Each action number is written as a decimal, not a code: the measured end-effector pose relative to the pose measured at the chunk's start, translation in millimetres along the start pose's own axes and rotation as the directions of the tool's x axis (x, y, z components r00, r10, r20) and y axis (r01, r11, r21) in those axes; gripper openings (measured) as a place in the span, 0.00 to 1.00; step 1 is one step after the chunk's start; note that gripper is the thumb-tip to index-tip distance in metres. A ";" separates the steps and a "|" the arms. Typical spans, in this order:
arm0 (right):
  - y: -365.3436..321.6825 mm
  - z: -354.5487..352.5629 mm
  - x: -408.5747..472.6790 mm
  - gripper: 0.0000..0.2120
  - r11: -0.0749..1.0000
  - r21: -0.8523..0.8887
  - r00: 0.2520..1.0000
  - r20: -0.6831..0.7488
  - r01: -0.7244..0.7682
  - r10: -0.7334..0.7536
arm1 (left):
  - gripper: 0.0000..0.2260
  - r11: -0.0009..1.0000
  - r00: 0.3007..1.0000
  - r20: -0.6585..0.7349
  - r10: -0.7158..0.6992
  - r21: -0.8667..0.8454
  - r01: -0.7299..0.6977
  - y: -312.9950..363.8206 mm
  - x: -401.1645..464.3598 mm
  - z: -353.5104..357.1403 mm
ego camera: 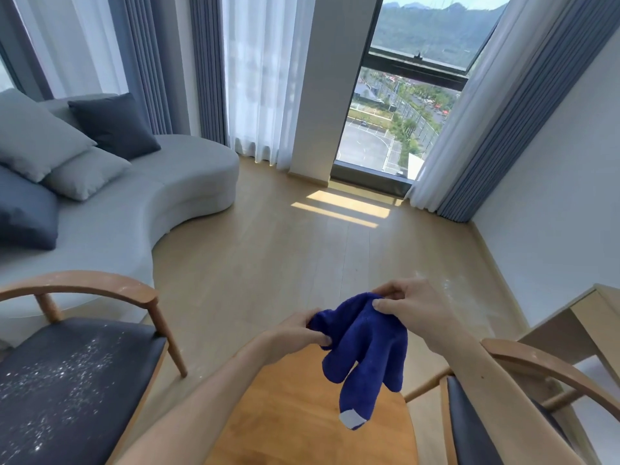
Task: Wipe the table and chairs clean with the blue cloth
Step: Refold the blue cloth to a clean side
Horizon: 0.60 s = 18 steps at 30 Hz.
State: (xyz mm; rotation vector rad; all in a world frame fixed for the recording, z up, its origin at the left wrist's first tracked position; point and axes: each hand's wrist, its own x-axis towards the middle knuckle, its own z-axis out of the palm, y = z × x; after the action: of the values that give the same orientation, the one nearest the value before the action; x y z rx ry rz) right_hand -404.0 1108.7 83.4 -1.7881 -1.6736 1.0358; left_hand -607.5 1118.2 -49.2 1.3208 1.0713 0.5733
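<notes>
While the person is standing over the small round wooden worktop (312,427), both hands are holding the blue cloth (364,350) up in the air above it. The left hand (297,332) is pinching one bunched edge of the cloth between thumb and curled fingers, and the right hand (411,308) is pinching the opposite top edge, a little higher. The cloth is hanging down between them in loose folds, with a pale tag at its lowest corner dangling over the worktop's far edge; it is not touching the wood.

To the left, a wooden armchair (80,333) with a dark padded seat is standing beside the worktop, and its seat is speckled with white crumbs or powder. To the right, a second chair (543,370) of the same kind is standing near the worktop, partly behind the right forearm. A pale desk (577,313) is sitting against the right wall. Farther back, a curved grey sofa (161,196) with grey and dark blue cushions is running along the left side, and sunlight is falling on the wooden floor (285,250) under the tall window (402,112).
</notes>
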 end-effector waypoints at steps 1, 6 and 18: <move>0.7 -1.5 -0.2 0.08 1.000 -0.021 1.000 0.011 0.009 -0.008 | 0.15 1.000 1.000 -0.029 0.004 0.015 -0.003 0.1 0.5 -1.2; 10.0 -13.9 -1.0 0.07 0.987 -0.161 0.982 0.190 0.008 0.023 | 0.06 0.997 0.957 -0.279 0.080 0.013 -0.080 22.1 -2.6 -30.9; 78.2 12.1 12.6 0.10 0.848 -0.526 0.932 0.336 0.065 0.137 | 0.07 0.930 0.964 -0.183 0.195 0.346 -0.123 90.7 -32.1 -82.7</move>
State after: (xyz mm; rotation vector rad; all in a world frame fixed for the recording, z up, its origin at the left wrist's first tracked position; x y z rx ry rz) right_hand -365.7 1108.4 13.0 -2.0579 -2.3487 1.0321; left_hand -673.1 1150.3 54.5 1.6824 1.2854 0.6901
